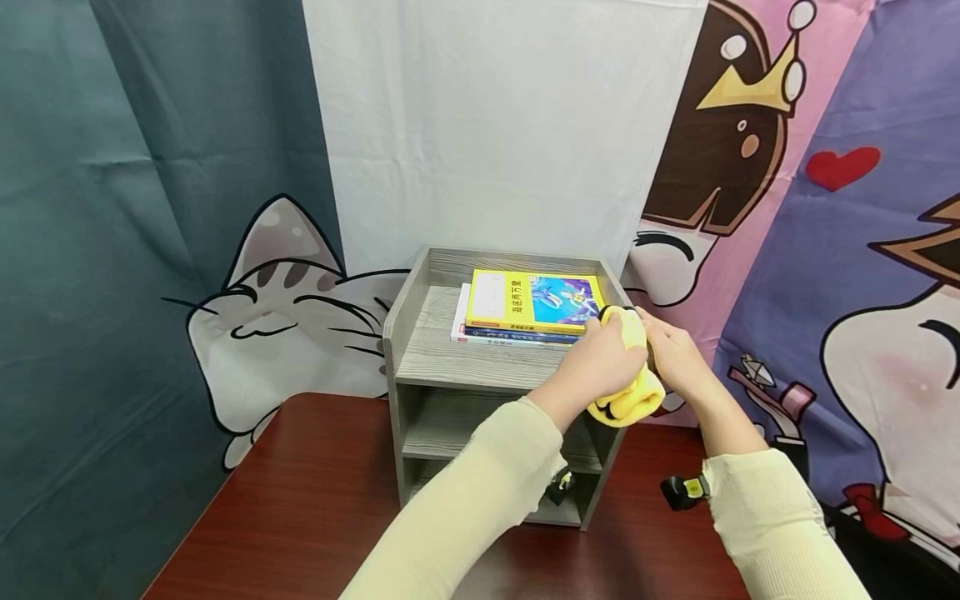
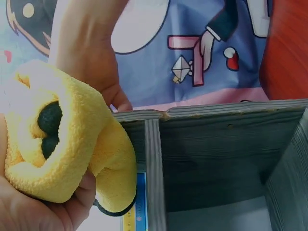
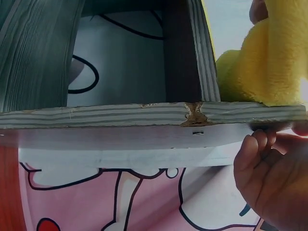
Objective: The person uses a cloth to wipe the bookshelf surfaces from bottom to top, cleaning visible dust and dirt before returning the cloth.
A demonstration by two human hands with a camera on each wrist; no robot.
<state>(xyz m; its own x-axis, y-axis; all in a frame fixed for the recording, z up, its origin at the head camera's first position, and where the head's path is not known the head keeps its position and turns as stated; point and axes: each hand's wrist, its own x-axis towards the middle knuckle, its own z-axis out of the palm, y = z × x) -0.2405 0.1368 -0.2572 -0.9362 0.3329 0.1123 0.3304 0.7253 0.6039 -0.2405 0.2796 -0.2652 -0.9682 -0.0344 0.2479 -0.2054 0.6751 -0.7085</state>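
Observation:
My left hand (image 1: 596,364) grips a bunched, fluffy yellow cloth (image 1: 633,398) with black edging, over the right front of a small grey wood-grain shelf (image 1: 442,367). In the left wrist view the cloth (image 2: 82,139) is rolled in thick folds, its black edge showing inside. My right hand (image 1: 678,357) is at the shelf's right side panel. From the right wrist, that hand (image 3: 272,178) has its fingers curled against the panel's outer face near the edge; the thumb is mostly hidden. Against the panel's inner side lies the cloth (image 3: 269,67).
Stacked books (image 1: 536,302), a yellow one uppermost, lie on the shelf's top level beside the cloth. Lower compartments (image 1: 457,421) open toward me. The shelf stands on a reddish-brown table (image 1: 300,500), with a cartoon-printed curtain (image 1: 495,125) behind it. The panel edge has a chipped spot (image 3: 195,114).

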